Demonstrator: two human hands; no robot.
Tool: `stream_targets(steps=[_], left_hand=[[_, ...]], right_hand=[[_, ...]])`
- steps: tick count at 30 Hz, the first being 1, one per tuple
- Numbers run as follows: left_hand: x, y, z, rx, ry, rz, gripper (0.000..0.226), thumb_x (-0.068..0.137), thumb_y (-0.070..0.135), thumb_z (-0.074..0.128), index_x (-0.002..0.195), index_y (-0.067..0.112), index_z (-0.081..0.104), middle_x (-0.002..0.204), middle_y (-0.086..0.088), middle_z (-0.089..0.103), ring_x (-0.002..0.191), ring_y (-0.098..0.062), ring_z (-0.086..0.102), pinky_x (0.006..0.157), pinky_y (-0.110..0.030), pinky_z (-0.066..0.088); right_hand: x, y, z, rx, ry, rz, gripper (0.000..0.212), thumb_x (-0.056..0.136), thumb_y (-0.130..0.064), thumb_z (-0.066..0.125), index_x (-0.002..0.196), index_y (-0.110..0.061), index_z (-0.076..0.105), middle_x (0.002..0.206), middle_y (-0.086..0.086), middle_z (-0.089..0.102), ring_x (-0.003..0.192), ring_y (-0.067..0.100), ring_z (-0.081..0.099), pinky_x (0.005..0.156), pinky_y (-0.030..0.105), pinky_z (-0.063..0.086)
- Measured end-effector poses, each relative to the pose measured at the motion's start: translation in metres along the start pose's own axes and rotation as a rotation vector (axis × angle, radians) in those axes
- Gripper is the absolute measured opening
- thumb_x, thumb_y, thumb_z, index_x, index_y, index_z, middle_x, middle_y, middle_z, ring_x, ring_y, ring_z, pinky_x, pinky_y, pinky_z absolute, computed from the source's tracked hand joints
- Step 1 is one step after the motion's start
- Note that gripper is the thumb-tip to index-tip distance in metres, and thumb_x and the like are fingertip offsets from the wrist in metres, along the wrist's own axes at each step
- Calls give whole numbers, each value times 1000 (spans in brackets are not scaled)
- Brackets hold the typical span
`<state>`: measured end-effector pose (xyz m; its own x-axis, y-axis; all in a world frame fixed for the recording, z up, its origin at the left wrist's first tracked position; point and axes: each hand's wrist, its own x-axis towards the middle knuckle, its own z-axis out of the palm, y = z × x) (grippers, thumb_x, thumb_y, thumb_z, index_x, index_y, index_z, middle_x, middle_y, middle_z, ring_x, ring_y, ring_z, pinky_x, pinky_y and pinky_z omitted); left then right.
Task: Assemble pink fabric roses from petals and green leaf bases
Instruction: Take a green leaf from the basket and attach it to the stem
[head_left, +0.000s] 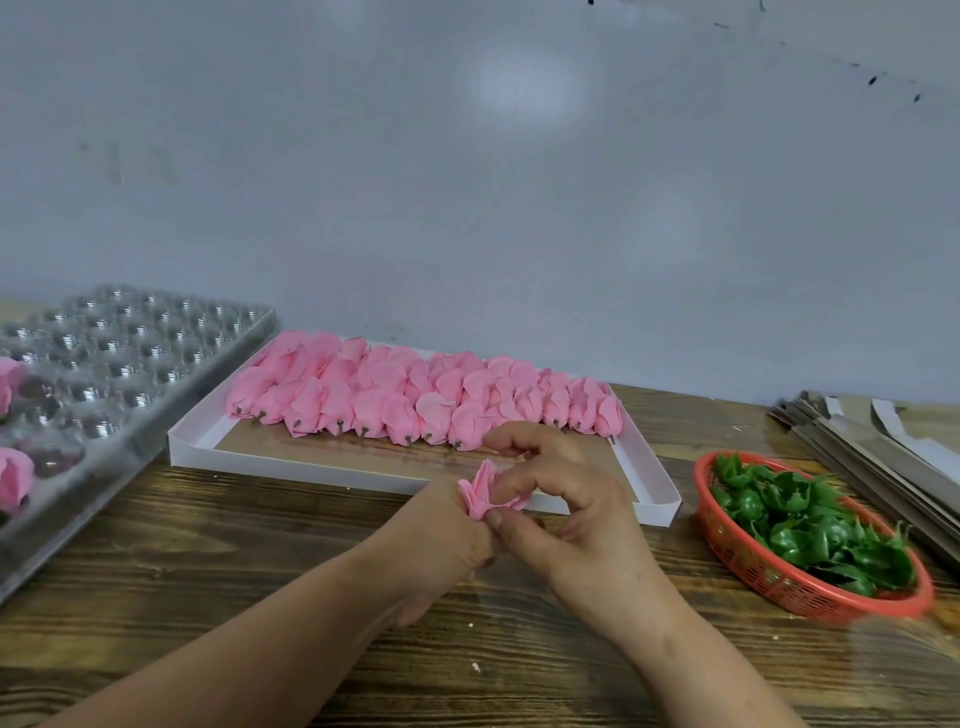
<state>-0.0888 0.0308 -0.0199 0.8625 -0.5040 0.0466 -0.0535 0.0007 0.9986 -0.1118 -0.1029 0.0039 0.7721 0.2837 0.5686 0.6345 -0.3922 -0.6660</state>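
- Fingers of both hands close on one pink rose (485, 493), held above the wooden table (260, 545), just in front of the white tray's near wall.
- Left hand (447, 545) grips the rose from below, so its base is hidden in the curled fingers.
- Right hand (566, 514) pinches the petals between thumb and forefinger, with the other fingers curled above.
- White tray (270, 462) holds rows of pink petal heads (415, 395), lying on their sides with short stems pointing toward the person.
- Red basket (769, 577), at the right of the hands, holds green leaf bases (810, 525).
- Clear plastic mould tray (130, 364) lies at the left, with finished roses (13, 478) in its near cups.
- Flat grey cardboard pieces (872, 447) are stacked at the far right.
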Motion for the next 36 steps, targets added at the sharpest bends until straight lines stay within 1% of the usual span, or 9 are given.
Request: stream_targets(steps=[3,6,10,13,17,23,27,31,36], left_hand=[[2,1,1,12,70,-2,38,91,16,59,57,32,63,56,9,51,52,-4,45,51,-15,38],[5,-2,-1,-7,145,-32,40,91,38,57,52,32,53,54,12,44,45,0,36,45,-13,34],[7,-9,-2,-28,216,11,38,90,46,54,57,27,59,59,7,52,51,-3,46,51,-17,41],[9,-9,0,-132,241,72,41,85,55,49,79,23,74,85,-5,74,80,-16,71,74,-30,56],[8,-9,3,-355,219,68,48,87,53,47,89,13,75,101,-19,72,100,-31,69,90,-42,53],[11,-6,13,-606,359,48,50,76,48,58,95,3,66,80,-17,68,77,-25,68,80,-37,56],[8,0,18,-493,344,39,58,73,52,59,107,6,66,96,-24,71,99,-34,68,98,-47,50],[4,8,11,-101,353,127,32,89,41,55,100,14,68,93,-6,73,89,-13,69,70,-16,53],[0,18,4,160,376,174,28,93,22,57,72,3,56,71,-7,54,61,-7,52,55,-18,44]], right_hand=[[2,2,-3,73,158,60,14,67,-5,68,77,-15,68,108,-4,63,105,0,56,88,12,42],[5,14,-4,150,370,230,21,71,4,67,78,-16,66,86,3,67,81,11,60,75,25,48],[5,21,-2,228,151,455,19,73,4,67,64,-12,62,60,3,59,59,12,52,60,28,43],[0,18,11,321,-17,446,13,60,-7,71,70,-7,62,69,10,63,66,19,56,66,30,48],[-4,15,29,419,195,409,32,65,13,71,81,-13,64,69,-1,66,67,12,60,67,26,53],[-8,11,42,661,321,435,32,73,20,63,83,-10,68,73,6,70,68,12,63,65,21,53],[-5,13,39,738,356,492,21,73,18,62,82,-1,67,69,16,67,60,21,59,55,27,50],[-1,18,32,810,330,535,21,62,5,70,83,6,65,72,22,66,64,26,62,64,32,53],[0,23,32,855,309,574,14,69,9,65,83,6,63,73,20,63,68,26,60,70,34,51]])
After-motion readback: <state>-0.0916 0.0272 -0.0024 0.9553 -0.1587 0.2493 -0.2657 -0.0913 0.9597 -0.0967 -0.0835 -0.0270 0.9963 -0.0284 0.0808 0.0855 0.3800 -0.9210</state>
